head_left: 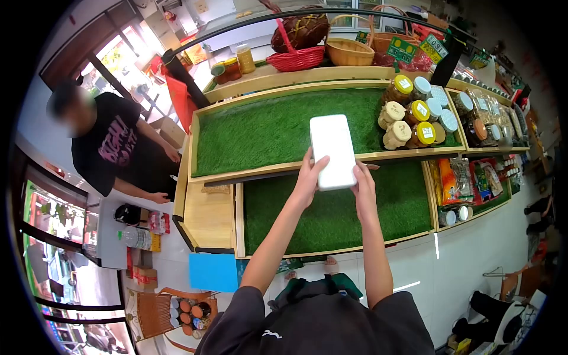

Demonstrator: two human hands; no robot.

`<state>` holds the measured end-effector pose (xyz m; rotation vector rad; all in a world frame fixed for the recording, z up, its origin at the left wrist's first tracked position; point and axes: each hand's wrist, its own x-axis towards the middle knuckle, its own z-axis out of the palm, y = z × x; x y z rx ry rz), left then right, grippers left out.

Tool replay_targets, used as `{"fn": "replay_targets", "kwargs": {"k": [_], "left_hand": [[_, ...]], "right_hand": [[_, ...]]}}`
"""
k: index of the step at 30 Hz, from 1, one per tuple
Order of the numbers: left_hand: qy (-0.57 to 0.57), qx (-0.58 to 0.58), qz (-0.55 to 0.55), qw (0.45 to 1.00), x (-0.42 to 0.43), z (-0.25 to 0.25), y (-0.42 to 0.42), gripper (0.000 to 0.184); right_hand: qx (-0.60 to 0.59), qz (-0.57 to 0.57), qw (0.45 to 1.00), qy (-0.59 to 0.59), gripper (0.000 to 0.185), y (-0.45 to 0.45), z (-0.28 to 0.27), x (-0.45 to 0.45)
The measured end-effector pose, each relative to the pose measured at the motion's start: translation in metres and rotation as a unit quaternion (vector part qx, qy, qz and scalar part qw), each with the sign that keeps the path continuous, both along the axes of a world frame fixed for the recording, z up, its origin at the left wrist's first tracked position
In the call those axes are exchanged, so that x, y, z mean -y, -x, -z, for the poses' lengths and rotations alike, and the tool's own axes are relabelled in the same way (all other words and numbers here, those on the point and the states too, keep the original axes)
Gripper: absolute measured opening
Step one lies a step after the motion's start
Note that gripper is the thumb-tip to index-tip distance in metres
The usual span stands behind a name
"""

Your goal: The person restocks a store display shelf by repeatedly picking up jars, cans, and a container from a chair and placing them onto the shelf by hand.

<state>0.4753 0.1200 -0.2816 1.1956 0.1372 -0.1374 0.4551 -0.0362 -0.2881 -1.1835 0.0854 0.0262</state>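
Observation:
A white rectangular box (333, 148) is held up over the shelf lined with green turf (254, 133). My left hand (308, 177) grips its lower left side, thumb on the front face. On the lower right side, my right hand (364, 184) has its fingers against the edge. Both hands are in front of the boundary between the upper shelf and the lower turf shelf (284, 219). To the right of the box, several jars with yellow, blue and cloth-covered lids (397, 134) stand grouped on the upper turf.
A person in a black shirt (112, 139) stands at the left end of the shelves. Baskets (349, 52) line the top ledge. Packaged goods (454, 180) fill the right compartment. A chair (151, 313) holding jars and a blue panel (213, 273) are at lower left.

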Motion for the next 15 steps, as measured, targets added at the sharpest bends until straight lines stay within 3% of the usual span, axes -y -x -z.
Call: {"fn": "replay_targets", "kwargs": {"k": [4,6,7,9,15], "left_hand": [[-0.026,0.0,-0.008,1.0,0.042,-0.006,-0.064,0.09],[-0.042,0.051,-0.023,0.998,0.055,0.018,-0.108,0.091],[-0.058,-0.001,-0.024,0.998,0.065,0.001,-0.11,0.092],[-0.1,0.031,-0.049,0.993,0.074,0.026,-0.145,0.094],[-0.082,0.003,-0.026,0.996,0.096,0.042,-0.174,0.097]], "right_hand": [[0.034,-0.006,0.996,0.083,0.057,-0.025,0.002,0.036],[-0.009,0.0,0.999,0.044,0.057,-0.027,0.008,0.057],[-0.021,-0.006,0.999,0.025,0.057,-0.027,0.009,0.069],[-0.038,-0.004,0.999,0.027,0.056,-0.03,0.022,0.091],[-0.071,0.014,0.997,-0.005,0.047,-0.044,0.041,0.117]]}}
